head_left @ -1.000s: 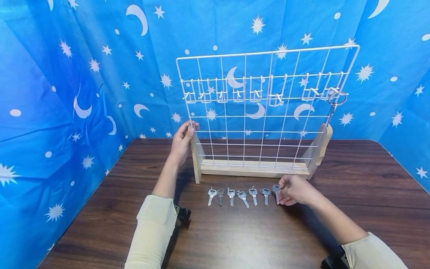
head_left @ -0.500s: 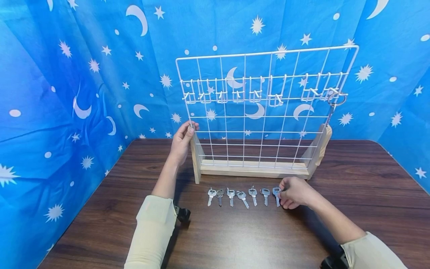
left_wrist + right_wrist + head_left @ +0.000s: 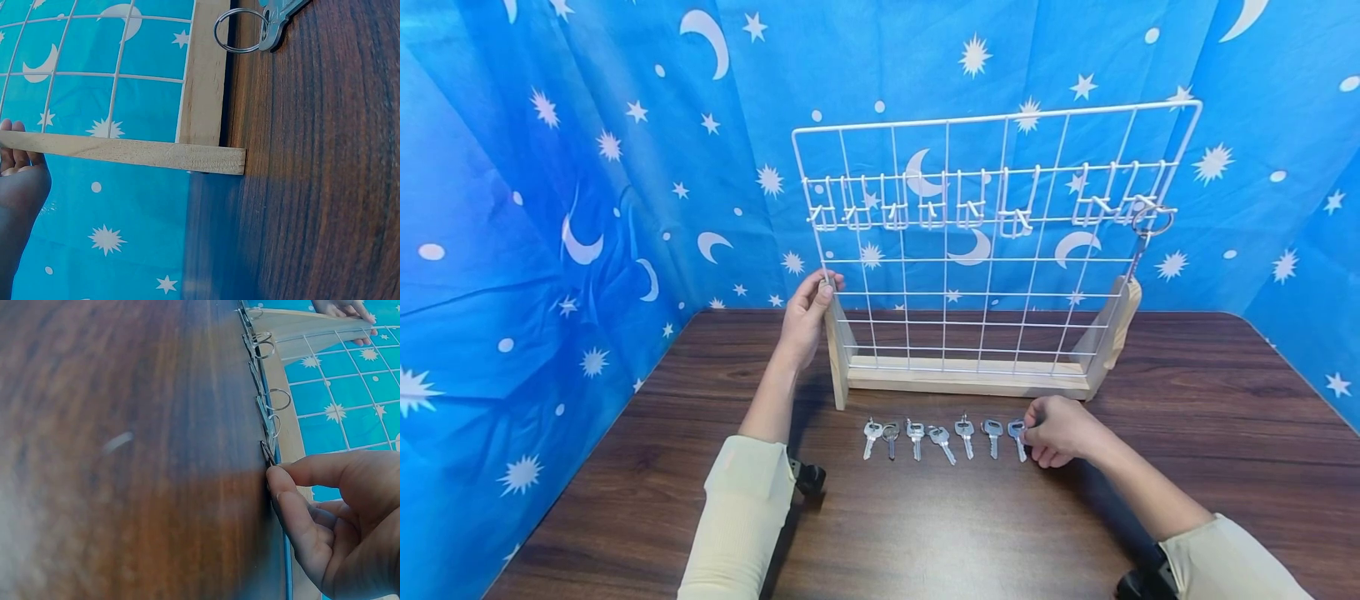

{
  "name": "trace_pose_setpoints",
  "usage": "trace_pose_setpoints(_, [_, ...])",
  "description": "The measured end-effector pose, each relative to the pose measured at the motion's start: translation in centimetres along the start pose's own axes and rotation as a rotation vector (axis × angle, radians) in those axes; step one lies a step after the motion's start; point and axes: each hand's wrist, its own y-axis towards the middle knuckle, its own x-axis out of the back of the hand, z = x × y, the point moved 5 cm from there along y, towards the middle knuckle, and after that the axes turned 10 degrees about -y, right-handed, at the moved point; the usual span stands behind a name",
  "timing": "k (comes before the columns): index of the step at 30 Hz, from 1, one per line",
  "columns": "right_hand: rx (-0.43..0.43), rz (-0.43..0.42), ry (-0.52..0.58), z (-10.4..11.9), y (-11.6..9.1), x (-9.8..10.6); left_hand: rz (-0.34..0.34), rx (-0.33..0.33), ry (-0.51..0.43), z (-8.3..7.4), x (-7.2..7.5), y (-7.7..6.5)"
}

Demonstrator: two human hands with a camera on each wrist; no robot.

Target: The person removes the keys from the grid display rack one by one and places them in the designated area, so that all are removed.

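Observation:
My left hand [image 3: 807,321] grips the upper end of the left wooden upright [image 3: 837,350] on a white wire grid rack [image 3: 947,260]. In the left wrist view, fingers of my left hand [image 3: 22,178] show around that wooden piece. My right hand [image 3: 1063,429] is at the right end of a row of silver keys, thumb and forefinger pinching the last key [image 3: 1017,437]. In the right wrist view, the fingertips of my right hand [image 3: 340,519] meet at this key's edge, hiding its ring. Several other keys, such as the one with a slanted blade [image 3: 942,443], lie leftward.
White hooks [image 3: 972,210] line the rack's upper part. On the rightmost hook hangs a key ring [image 3: 1152,221] with a key below it. The rack's wooden base bar [image 3: 970,379] stands behind the key row on the dark wooden table [image 3: 925,533]. A blue starry cloth [image 3: 880,67] surrounds the table.
The last key went from partly raised in my right hand to lying in line with the row. My right hand shifted slightly down. My left hand stayed on the rack.

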Motion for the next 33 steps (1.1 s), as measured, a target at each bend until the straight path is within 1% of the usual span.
trace_pose_setpoints(8, [-0.013,-0.005,-0.039,-0.2,0.0,0.0,-0.003,0.002,-0.003,0.0,0.0,0.0])
trace_pose_setpoints(17, [-0.023,-0.008,-0.053,-0.2,0.0,0.1,0.001,0.005,-0.002,0.0,0.0,0.0])
trace_pose_setpoints(22, [-0.015,-0.029,-0.095,-0.1,0.0,0.4,0.005,-0.004,-0.014,0.1,0.1,0.1])
trace_pose_setpoints(27, [0.004,-0.082,-0.118,0.0,-0.2,1.6,0.000,-0.001,0.005,0.2,0.3,0.1])
trace_pose_setpoints(30, [0.019,-0.110,-0.111,0.0,-0.6,2.8,-0.001,0.000,0.010,0.2,0.3,0.1])
trace_pose_setpoints(33, [0.030,-0.161,-0.101,-0.2,-1.3,4.3,-0.008,0.006,0.013,0.1,0.3,0.1])
